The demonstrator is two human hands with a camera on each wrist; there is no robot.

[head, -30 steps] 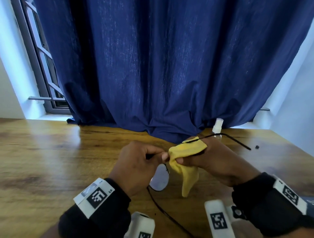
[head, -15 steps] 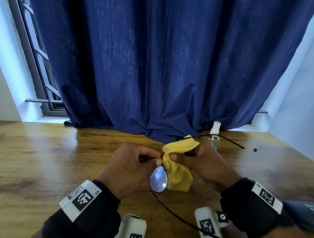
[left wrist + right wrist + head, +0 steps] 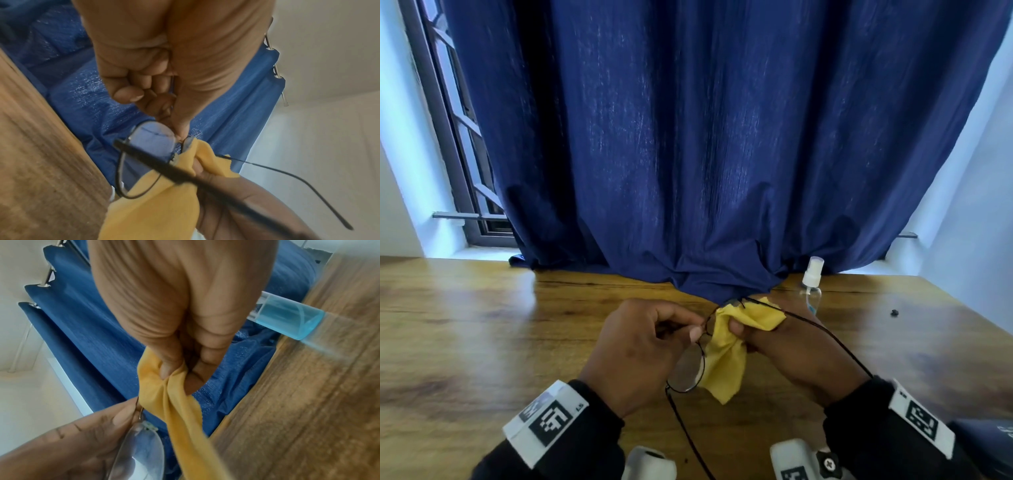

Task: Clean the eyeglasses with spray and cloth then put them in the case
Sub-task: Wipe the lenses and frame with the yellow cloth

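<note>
Thin black-framed eyeglasses [image 3: 688,371] are held above the wooden table [image 3: 482,342]. My left hand [image 3: 693,330] pinches the frame near the bridge, seen close in the left wrist view [image 3: 179,134], with the near lens [image 3: 154,138] bare. My right hand [image 3: 736,329] pinches a yellow cloth [image 3: 726,359] around the far lens, which is hidden inside it; the right wrist view shows thumb and fingers squeezing the cloth [image 3: 179,402]. One temple arm [image 3: 825,335] crosses over my right hand. A small spray bottle [image 3: 811,284] of blue liquid stands behind my right hand.
A dark blue case [image 3: 989,442] shows partly at the bottom right edge. A dark blue curtain [image 3: 688,137] hangs onto the table's back edge. A tiny black object [image 3: 893,312] lies at the right. Bare wood stretches to the left.
The glasses have turned in my hands, so the near lens faces me less. The right hand has shifted its hold of the cloth on the far lens. Both hands stay together.
</note>
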